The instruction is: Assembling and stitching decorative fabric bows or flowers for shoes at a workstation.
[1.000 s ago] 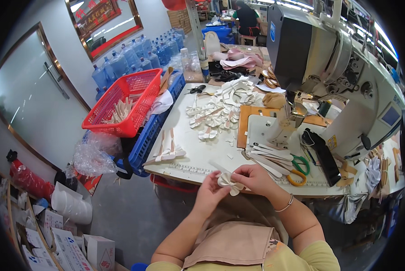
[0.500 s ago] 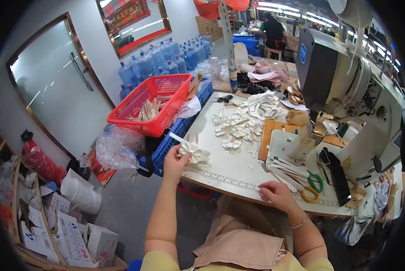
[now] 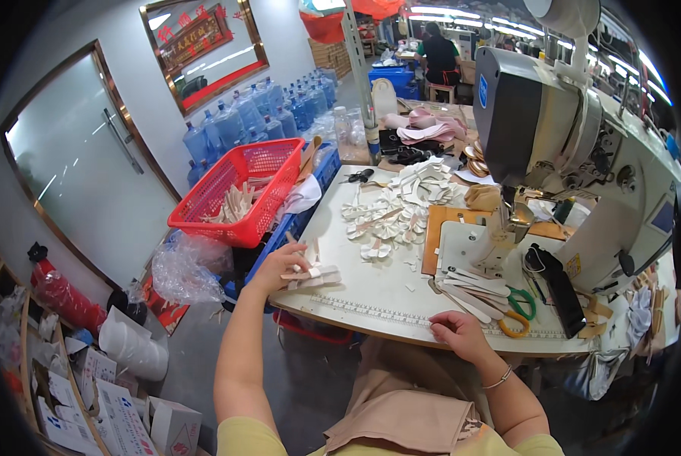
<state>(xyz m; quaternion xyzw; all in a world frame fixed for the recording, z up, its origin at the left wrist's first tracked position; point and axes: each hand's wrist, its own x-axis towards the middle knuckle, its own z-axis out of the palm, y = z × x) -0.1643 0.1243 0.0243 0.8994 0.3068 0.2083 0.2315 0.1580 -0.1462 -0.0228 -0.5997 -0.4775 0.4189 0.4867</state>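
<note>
Left hand stretched far out, fingers curled round a small stack of flat pale strips at the left edge of the white bench; right hand resting loosely closed on the near edge, holding nothing. Could slide off or fan apart, being thin, smooth and stacked so near the rim. More curved pale pieces heaped mid-bench, beside a red mesh basket and green-handled scissors.

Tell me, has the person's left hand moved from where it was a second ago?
Yes. The left hand has left the right hand at the near table edge and reached left to the small pile of white pieces.
</note>
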